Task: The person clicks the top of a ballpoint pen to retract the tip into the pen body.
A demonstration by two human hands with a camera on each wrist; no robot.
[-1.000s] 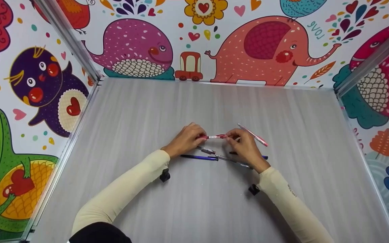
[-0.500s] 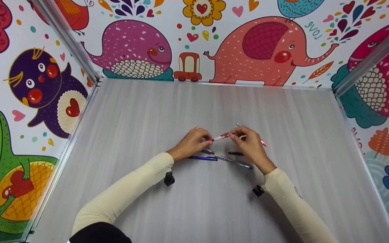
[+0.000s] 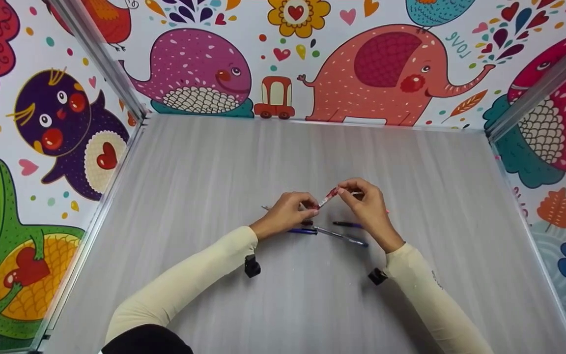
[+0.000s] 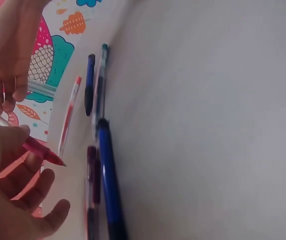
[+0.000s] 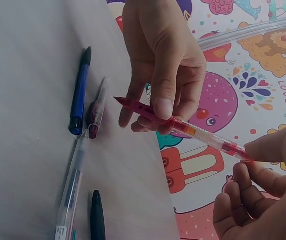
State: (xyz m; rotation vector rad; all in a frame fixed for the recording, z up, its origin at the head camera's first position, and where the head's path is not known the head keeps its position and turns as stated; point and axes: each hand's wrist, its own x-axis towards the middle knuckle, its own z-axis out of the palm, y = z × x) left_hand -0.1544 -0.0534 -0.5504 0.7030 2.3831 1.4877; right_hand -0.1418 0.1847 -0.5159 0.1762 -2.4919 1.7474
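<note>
A red pen with a clear barrel is held up off the table, slanting between both hands. My left hand pinches its red grip near the pointed tip. At the other end, my right hand pinches the pen between thumb and forefinger. Below the hands on the table lie a blue pen, a clear pen with a blue end and a dark-tipped pen. A pen with a dark red end lies beside the blue one, partly hidden by my left hand in the head view.
Another clear pen with a red end lies on the table by my right hand, mostly covered in the head view. Printed cartoon panels with metal corner posts border the grey table at the back and sides.
The held pen has turned from nearly level to slanted, its right end now farther up the head view. Both hands have shifted right, keeping their pinch on it.
</note>
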